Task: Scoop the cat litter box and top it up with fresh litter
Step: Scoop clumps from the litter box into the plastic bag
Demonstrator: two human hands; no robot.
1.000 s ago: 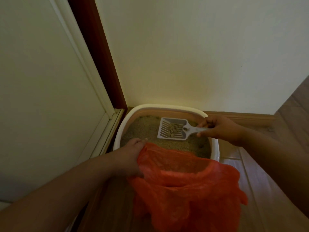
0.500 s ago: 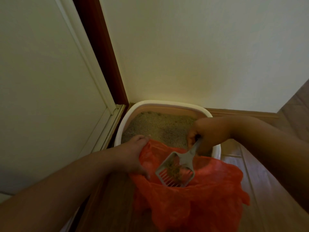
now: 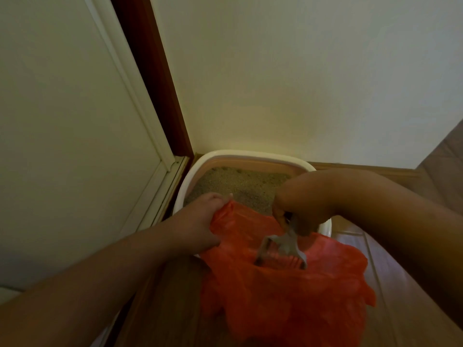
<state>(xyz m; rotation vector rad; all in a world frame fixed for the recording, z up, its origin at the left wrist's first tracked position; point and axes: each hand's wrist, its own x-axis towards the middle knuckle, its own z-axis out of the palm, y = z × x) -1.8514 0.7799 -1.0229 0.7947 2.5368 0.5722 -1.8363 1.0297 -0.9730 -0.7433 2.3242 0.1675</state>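
Orange plastic bag hangs open between the hands, its mouth pinched at the near-left edge by the left hand. The right hand is closed on the handle of the slotted scoop, head tipped down inside the bag mouth. The litter box lies just beyond both hands, its litter exposed. Judged step: emptying a scoopful into the bag. Whether the scoop is fully emptied cannot be told. Next move likely requires a shake, then returning the scoop over the rim without snagging the bag.
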